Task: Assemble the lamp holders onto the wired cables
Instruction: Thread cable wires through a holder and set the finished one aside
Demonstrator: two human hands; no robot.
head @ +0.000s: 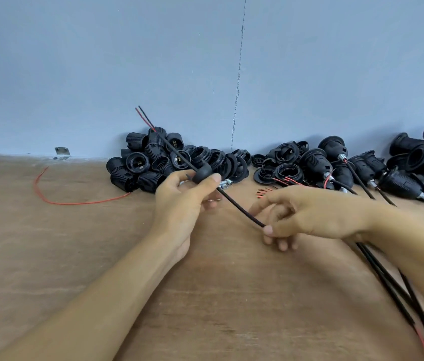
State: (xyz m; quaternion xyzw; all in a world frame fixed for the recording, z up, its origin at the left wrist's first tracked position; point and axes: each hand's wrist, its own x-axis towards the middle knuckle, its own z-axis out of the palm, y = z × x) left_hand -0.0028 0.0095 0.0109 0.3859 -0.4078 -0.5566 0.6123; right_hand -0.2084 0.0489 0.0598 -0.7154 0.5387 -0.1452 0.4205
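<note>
My left hand (182,196) grips a small black holder cap (202,173) that is threaded on a black cable (239,207). The cable runs up and left past the cap and ends in a red and a black bare wire (144,118) in front of the wall. My right hand (310,214) pinches the same cable lower down, between thumb and fingers. A heap of black threaded lamp holder bodies (143,162) lies behind my left hand, by the wall.
Black rings and caps (278,165) lie in the middle by the wall. Holders with cables fitted (401,173) pile up at the right. More black cables (398,290) run under my right forearm. A loose red wire (57,199) curls at the left, near a metal bracket (62,153).
</note>
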